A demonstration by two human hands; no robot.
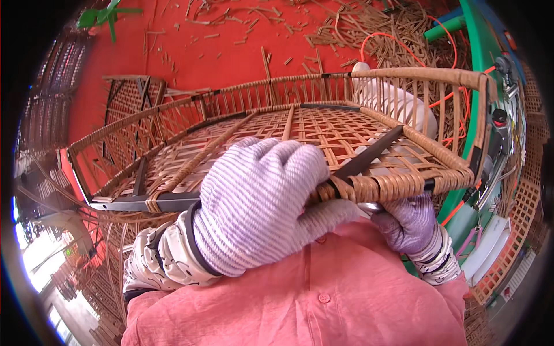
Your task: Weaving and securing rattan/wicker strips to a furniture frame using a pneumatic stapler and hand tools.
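A woven rattan chair frame lies tilted in front of my chest, its dark metal bars partly wrapped with brown strands. My left hand, in a striped white and purple glove, is closed over the near bar, just where the wrapping meets the frame's crossbar. Below that same bar, my right hand is closed in a matching glove. A shiny metal piece shows at its fingers, mostly hidden, so its kind is unclear. Left of my left hand, the near bar is bare dark metal.
Rattan offcuts litter the red floor. Another woven panel stands at the far left. On the right are a green table edge, several tools and an orange hose. A white padded object sits behind the frame.
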